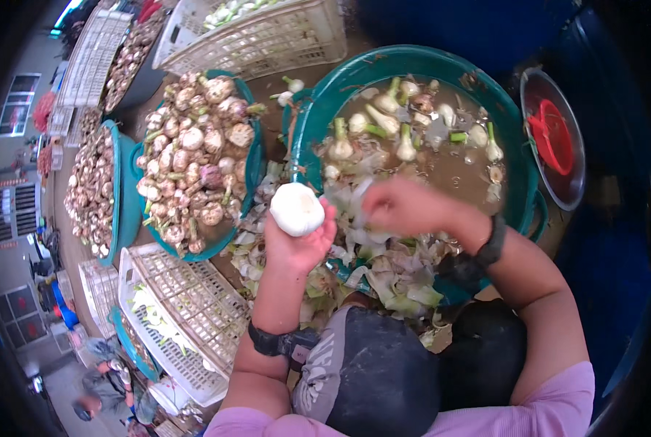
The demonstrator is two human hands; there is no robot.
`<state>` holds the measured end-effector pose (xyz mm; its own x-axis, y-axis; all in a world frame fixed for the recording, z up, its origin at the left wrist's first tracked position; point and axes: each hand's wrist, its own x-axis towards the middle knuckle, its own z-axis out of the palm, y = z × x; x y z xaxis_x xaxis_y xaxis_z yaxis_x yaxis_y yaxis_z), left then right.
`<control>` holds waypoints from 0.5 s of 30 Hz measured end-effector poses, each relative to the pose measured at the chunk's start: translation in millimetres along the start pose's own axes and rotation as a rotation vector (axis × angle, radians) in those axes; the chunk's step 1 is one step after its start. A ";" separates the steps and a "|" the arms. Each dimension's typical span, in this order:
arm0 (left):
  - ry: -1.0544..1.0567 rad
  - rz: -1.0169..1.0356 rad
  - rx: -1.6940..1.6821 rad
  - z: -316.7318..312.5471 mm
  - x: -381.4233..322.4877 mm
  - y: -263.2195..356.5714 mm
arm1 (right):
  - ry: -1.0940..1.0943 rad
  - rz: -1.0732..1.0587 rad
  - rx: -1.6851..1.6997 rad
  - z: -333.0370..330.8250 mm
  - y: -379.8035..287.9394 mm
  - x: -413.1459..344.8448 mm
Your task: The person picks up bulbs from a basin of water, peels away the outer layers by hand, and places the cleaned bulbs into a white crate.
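A large peeled white garlic bulb (pixel 297 210) rests in my left hand (pixel 292 246), palm up, with the fingers curled around its far side. My right hand (pixel 399 206) hangs over the near part of a green plastic tub (pixel 311 136). It is blurred by motion, its fingers look curled, and whether they hold anything is not clear. Murky water in the tub carries several garlic bulbs (pixel 406 145) with cut green stems, along with loose skins. Below my right hand, wet garlic skins (pixel 396 273) are heaped over the tub's near rim.
Left of my left hand stands a teal tub (pixel 257 147) heaped with unpeeled garlic (pixel 191 139). White plastic crates (pixel 194 306) flank it, one (pixel 281 49) beyond. At right, a metal basin (pixel 526 104) holds a red plastic basket (pixel 555 136). Another person (pixel 107 390) sits at far lower left.
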<state>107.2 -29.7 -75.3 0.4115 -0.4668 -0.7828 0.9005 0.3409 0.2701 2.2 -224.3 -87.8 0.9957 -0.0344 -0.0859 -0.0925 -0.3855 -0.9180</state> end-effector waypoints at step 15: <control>0.171 0.761 0.458 -69.6 -49.9 64.6 | -0.351 0.527 -0.897 -35.4 129.3 31.9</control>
<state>135.1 72.4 -57.8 0.9252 -0.1071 -0.3639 0.3761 0.1330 0.9170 22.1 -307.9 -195.5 0.7625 -0.1820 -0.6208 -0.3296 -0.9350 -0.1307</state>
